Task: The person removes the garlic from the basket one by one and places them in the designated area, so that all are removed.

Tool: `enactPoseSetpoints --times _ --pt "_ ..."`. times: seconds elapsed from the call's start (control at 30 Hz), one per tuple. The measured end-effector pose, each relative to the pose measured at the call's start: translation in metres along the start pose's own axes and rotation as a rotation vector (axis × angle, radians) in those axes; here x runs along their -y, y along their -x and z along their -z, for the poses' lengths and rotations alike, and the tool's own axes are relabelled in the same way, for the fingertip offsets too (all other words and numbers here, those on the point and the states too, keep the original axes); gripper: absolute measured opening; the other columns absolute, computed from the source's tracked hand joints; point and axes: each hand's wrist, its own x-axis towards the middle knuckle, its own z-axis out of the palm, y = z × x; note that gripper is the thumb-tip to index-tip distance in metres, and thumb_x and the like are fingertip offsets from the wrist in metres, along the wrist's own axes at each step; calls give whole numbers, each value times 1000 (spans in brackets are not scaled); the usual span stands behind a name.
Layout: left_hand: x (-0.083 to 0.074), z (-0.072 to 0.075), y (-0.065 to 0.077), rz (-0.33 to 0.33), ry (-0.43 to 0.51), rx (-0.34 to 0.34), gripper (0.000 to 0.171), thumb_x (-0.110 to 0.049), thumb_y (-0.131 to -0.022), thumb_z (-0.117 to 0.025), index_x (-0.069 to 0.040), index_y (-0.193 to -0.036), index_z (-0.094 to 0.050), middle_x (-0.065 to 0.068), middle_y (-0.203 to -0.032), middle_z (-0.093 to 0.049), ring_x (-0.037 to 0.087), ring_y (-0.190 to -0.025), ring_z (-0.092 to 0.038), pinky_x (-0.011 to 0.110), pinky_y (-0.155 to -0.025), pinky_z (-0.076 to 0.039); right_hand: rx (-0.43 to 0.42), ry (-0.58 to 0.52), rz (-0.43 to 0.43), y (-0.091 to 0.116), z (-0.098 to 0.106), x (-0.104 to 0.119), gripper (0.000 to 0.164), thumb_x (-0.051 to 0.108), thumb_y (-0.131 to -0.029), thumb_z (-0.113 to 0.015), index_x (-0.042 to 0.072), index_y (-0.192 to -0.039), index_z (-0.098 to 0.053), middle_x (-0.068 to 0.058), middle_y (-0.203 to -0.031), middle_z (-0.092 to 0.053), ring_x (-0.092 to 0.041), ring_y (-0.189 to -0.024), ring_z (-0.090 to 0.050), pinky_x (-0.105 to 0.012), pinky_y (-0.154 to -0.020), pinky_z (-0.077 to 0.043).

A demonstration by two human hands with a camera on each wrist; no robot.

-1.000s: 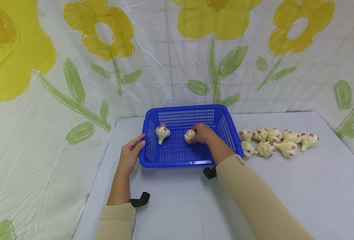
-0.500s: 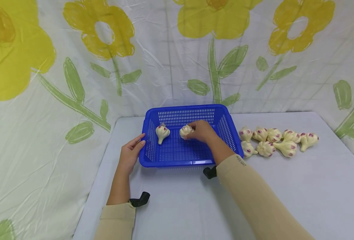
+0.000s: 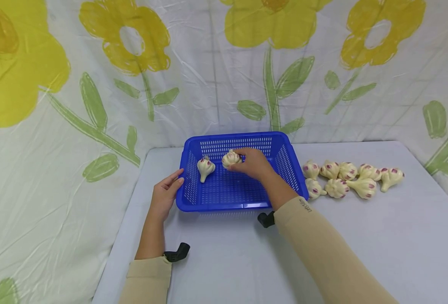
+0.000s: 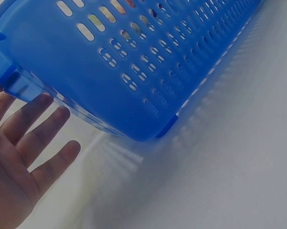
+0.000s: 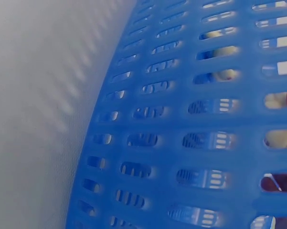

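Note:
In the head view, my right hand (image 3: 252,162) pinches a white garlic bulb (image 3: 230,159) with purple marks, over the inside of the blue plastic basket (image 3: 243,206). Another garlic bulb (image 3: 206,169) lies in the basket, left of the held one, its stem towards me. My left hand (image 3: 165,194) touches the basket's left rim. The left wrist view has that hand's fingers (image 4: 47,133) loosely extended and spread beside the basket wall (image 4: 86,71). Through the slots of the basket wall (image 5: 176,124) in the right wrist view, only fragments show; the right hand is mostly hidden there.
Several garlic bulbs (image 3: 337,188) lie in two rough rows on the white table (image 3: 224,261), just right of the basket. A white curtain (image 3: 193,84) with yellow flowers hangs behind the table and down the left side.
My right hand has shifted left and away from me with the garlic bulb, turning more of the bulb into view. The left hand and the basket stay where they were.

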Motion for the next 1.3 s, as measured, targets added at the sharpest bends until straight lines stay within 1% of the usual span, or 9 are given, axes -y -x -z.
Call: enactPoseSetpoints --times 0.17,0.37,0.53,0.77,0.9,1.0,1.13,1.23,1.3 --pt "0 0 1 7 -4 -6 52 -44 -93 -66 -18 -137 -59 11 -138 -60 6 -105 -66 20 -85 -56 -14 25 24 2 2 3 70 46 -76 -81 17 -136 -61 -10 -132 -64 -31 -127 -55 -48 -106 -45" --pt "-1 0 1 6 -13 -6 52 -45 -93 -65 -18 -138 -59 10 -138 -60 7 -106 -66 21 -85 -56 -35 46 40 5 4 8 71 49 -77 -80 21 -138 -59 -10 -133 -64 -31 -128 -55 -48 -106 -45" --pt "-2 0 0 2 -6 -2 51 -41 -94 -65 -17 -138 -59 14 -138 -59 5 -103 -67 21 -84 -57 -77 55 63 10 7 14 70 51 -79 -78 22 -140 -57 -8 -136 -62 -31 -128 -54 -49 -105 -46" --pt "-1 0 0 -4 8 7 48 -37 -95 -65 -16 -137 -59 16 -135 -60 7 -102 -67 21 -84 -57 -157 98 120 21 11 21 69 50 -80 -78 20 -139 -58 -8 -133 -64 -29 -123 -59 -47 -101 -50" --pt "-1 0 0 -5 12 11 47 -36 -95 -64 -15 -138 -59 19 -135 -60 8 -102 -67 21 -84 -57 -197 108 138 29 17 24 70 50 -79 -78 20 -139 -58 -8 -130 -66 -26 -110 -65 -43 -92 -54" --pt "-1 0 0 -9 12 6 47 -37 -95 -65 -16 -137 -60 18 -133 -61 8 -100 -67 22 -83 -57 -243 108 172 37 25 25 69 49 -79 -80 20 -138 -59 -8 -124 -69 -25 -82 -63 -41 -75 -53" --pt "-1 0 0 -11 -3 -2 50 -41 -94 -65 -17 -137 -60 16 -132 -62 7 -100 -67 22 -83 -57 -347 113 252 50 39 17 68 43 -77 -83 17 -136 -61 -9 -122 -70 -26 -85 -66 -41 -77 -56" --pt "-2 0 0 -5 -10 -2 50 -41 -94 -65 -17 -137 -60 14 -134 -62 6 -101 -67 21 -84 -57 -440 150 348 62 50 3 69 37 -74 -86 13 -135 -62 -10 -126 -68 -27 -108 -67 -43 -88 -57" --pt "-2 1 0 0 -10 -2 50 -41 -94 -65 -17 -138 -59 14 -135 -61 6 -102 -67 21 -84 -57 -491 188 406 70 57 -8 70 33 -73 -88 10 -134 -62 -11 -128 -67 -29 -113 -65 -45 -90 -56"
